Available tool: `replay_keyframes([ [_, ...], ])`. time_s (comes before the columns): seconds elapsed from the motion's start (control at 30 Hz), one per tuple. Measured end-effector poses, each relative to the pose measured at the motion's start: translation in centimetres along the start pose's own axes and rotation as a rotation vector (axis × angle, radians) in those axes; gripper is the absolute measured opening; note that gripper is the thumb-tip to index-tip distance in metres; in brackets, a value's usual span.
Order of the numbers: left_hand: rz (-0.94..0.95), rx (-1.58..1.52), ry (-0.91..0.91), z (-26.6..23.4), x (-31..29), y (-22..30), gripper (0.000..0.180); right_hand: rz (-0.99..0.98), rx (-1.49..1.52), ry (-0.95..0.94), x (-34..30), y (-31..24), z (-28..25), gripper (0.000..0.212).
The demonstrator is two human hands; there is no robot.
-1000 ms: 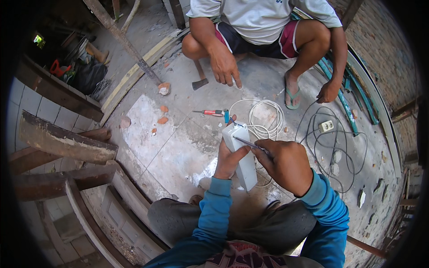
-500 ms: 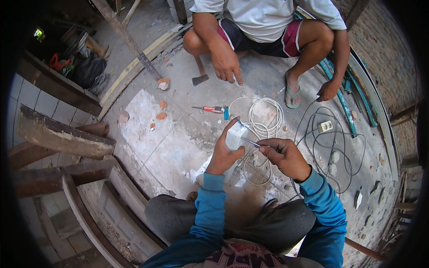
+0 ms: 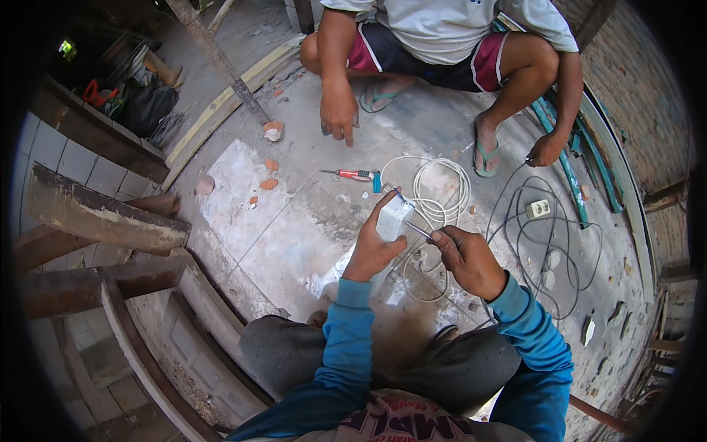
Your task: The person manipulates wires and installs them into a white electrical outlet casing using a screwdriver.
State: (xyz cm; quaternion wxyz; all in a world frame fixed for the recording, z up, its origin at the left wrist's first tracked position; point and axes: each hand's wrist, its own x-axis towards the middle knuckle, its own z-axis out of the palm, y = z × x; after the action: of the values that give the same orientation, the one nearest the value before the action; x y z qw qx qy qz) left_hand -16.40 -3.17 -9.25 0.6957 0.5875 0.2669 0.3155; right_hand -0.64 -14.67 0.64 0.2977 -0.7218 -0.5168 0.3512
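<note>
A white box-shaped electrical fitting (image 3: 395, 216) is gripped in my left hand (image 3: 366, 253), tilted above the floor. My right hand (image 3: 465, 258) is closed round a screwdriver (image 3: 420, 230), whose handle is mostly hidden by my fingers. Its metal shaft points left and its tip meets the side of the fitting facing my right hand. I cannot tell whether the tip sits in a screw. Beyond the fitting lies a coil of white cable (image 3: 465, 193), partly behind my hands.
A red-handled tool (image 3: 352, 174) lies beside a small blue piece (image 3: 377, 182). At right, a white socket outlet (image 3: 537, 209) sits among loops of grey cable (image 3: 578, 221). Another person (image 3: 442, 37) squats opposite, one hand at the grey cable. Brick fragments (image 3: 269, 183) and timber (image 3: 103, 221) are on the left.
The other person's hand at the left has moved left and down to where an axe showed; the axe is now hidden. My hands stay close together, the fitting turned slightly.
</note>
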Motion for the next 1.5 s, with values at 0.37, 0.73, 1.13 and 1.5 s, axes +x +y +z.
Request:
replay_keyframes([
  [0.37, 0.005, -0.004, 0.021, 0.1, -0.2, -0.4, 0.078, -0.341, -0.384, 0.401, 0.0, -0.7, 0.4, 0.022],
  [0.73, 0.021, 0.051, 0.013, 0.3, -0.1, -0.9, 0.079, -0.169, -0.349, 0.240, -0.2, -0.1, -0.1, 0.025],
  [1.13, -0.019, 0.038, 0.012, 0.4, -0.1, -0.6, 0.080, -0.133, -0.285, 0.224, -0.1, 0.4, 0.5, 0.025],
  [1.5, -0.002, 0.042, 0.013, 0.8, -0.2, -1.6, 0.080, -0.023, -0.385, 0.156, -0.2, 0.5, 0.3, 0.030],
])
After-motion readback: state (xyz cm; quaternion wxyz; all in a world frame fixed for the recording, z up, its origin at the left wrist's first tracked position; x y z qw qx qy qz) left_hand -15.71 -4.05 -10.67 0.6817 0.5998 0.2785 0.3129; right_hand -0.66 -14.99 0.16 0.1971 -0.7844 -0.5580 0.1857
